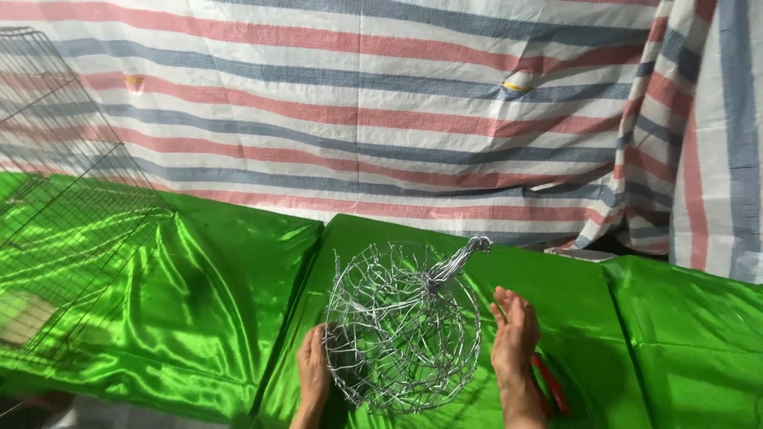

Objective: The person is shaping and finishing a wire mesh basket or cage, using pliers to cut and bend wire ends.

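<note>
Where the shiny green satin cloth covers the surface (199, 318), a flat panel of thin dark wire grid (71, 199) leans at the far left, well apart from both hands. Next comes the left hand (312, 373), low in the view, its fingers curled onto the lower left rim of a round basket of twisted silver wire mesh (405, 330); it grips the mesh there. The basket stands between the two hands, tipped on its side so that its round frame faces the camera, and its long axis runs from the lower left up to a twisted wire stem with a small hook (461, 258) that points up and to the right. To the right of the basket is the right hand (515, 334), flat and open with fingers straight and together, palm turned toward the mesh, just beside the right rim; whether it touches the wire I cannot tell. The stem lies nearer this hand than the left. Under the right wrist a red-handled tool (552, 385) lies on the cloth. Behind everything hangs a red, blue and white striped woven tarpaulin (397, 103).
</note>
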